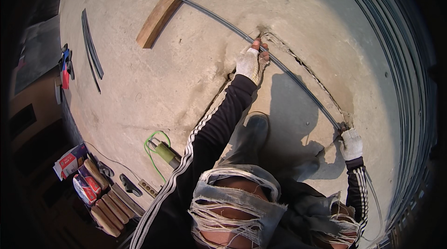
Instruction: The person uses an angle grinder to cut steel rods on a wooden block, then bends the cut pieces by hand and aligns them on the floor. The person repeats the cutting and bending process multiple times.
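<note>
A bundle of thin grey steel rods [298,81] runs slantwise from the far left to the near right, passing over a wooden beam [163,16]. My left hand [249,65], in a white fingerless glove, is closed around the middle of the bundle. Farther right and nearer, my right hand [351,143], gloved alike, grips the same rods. Behind that hand the rods continue past my right forearm, partly hidden. Beneath the rods lies a concrete floor [205,63] with cracks running across it.
Long rods [396,63] lie along the right side. Several short rods [91,49] rest at the far left, near a red and blue object [65,65]. By my left forearm are a green power tool [165,152] with a green cord, a socket strip [149,188] and torn packages [88,188].
</note>
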Tool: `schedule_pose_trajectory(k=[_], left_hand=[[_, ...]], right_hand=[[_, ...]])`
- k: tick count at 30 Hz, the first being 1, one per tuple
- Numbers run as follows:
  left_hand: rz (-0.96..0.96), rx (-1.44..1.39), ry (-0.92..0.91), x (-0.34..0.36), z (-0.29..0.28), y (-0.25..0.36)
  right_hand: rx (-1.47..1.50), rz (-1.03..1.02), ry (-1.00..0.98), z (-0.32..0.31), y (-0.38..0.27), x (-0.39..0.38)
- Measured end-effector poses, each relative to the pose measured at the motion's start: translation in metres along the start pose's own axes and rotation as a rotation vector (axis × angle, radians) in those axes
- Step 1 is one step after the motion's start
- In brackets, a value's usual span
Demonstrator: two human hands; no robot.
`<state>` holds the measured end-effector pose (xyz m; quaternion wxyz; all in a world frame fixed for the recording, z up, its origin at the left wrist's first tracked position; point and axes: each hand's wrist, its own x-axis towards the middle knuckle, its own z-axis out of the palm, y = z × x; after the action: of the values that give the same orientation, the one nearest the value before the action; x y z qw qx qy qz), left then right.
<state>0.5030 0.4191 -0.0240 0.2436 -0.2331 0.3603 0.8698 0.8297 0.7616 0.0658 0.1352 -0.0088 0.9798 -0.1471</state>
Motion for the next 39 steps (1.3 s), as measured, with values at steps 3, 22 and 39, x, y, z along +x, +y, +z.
schedule_pose_trajectory(k=[3,22,39], left_hand=[[0.002,0.019,0.009,-0.001,0.001,0.001],[0.001,-0.011,-0.131,0.028,-0.023,-0.002],[-0.065,0.0,-0.272,0.033,-0.03,0.005]], right_hand=[[0.008,-0.033,0.048,0.003,0.002,-0.001],[0.052,0.062,0.072,0.001,-0.005,-0.007],[0.134,0.249,0.042,0.019,0.001,-0.017]])
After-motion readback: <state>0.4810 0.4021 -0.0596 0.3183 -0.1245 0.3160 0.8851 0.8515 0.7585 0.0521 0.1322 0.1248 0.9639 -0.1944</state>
